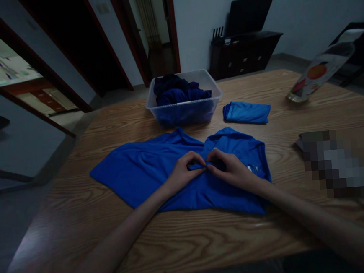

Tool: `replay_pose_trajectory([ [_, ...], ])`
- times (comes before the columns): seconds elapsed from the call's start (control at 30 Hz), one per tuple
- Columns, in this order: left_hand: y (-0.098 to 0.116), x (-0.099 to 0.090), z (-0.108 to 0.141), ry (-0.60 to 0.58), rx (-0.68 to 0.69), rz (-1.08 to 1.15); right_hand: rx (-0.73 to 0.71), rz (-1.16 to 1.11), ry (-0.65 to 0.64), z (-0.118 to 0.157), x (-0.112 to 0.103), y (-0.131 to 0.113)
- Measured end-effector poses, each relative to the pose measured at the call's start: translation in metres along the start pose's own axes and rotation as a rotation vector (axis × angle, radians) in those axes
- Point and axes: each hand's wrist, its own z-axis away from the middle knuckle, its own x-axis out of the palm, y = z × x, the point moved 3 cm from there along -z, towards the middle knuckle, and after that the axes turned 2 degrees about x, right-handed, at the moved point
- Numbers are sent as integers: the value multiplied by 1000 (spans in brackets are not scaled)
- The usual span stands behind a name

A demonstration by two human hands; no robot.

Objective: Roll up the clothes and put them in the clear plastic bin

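A blue garment (134, 169) lies spread and wrinkled on the wooden table (165, 243), with a small white print near its right end. My left hand (186, 170) pinches a fold of its fabric near the middle. Right beside it, my right hand (227, 166) pinches the same fold, and the fingertips of both hands nearly meet. The pinched cloth is raised slightly between them.
Behind the garment stands a clear plastic bin (184, 111) holding dark blue clothes. To its right lies a folded blue cloth (247, 112). A clear bottle (322, 70) stands at the far right, and a blurred-out object (338, 166) lies nearer on that side.
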Motion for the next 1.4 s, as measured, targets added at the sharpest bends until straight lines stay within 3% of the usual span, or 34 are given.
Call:
replay_pose_trajectory([
  [0.3,13,0,2,-81,-22,-92,-67,109,75,2,-1,-3],
  [0.47,10,-1,2,-57,-67,-55,-150,205,91,4,2,-3],
  [0.7,7,-1,2,-18,-37,-16,18,-42,5,-2,1,3],
  [0.87,7,0,2,-32,-49,22,47,-77,-40,-6,0,6],
  [1.07,11,0,2,-29,-52,-22,13,-85,-6,-2,2,5],
  [1.27,6,-1,3,-49,-70,-50,-150,132,39,4,3,-4],
  [1.4,11,-2,7,-11,-8,-117,-142,151,-38,4,3,-3],
])
